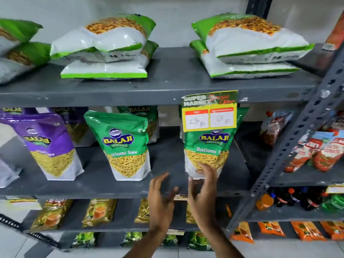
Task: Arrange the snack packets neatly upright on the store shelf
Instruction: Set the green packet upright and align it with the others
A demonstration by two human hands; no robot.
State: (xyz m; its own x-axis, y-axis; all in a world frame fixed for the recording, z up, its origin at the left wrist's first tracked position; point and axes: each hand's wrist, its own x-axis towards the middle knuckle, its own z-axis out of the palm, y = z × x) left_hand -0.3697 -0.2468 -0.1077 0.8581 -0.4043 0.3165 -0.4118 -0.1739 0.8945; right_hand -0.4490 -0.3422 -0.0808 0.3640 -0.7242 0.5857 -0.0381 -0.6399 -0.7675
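Nearest the camera, the left hand (161, 198) hangs open with fingers spread, holding nothing, just in front of the middle shelf (111, 190) edge. Beside it the right hand (202, 185) is open too, its fingertips (200, 171) touching the lower corner of the right Ratlami Sev packet (206, 151). The step in hand seems to be squaring this packet. Next it likely needs a light nudge at its base to sit straight. It stands upright on the middle shelf, green on top, white below, its top hidden behind a yellow price tag (210, 112).
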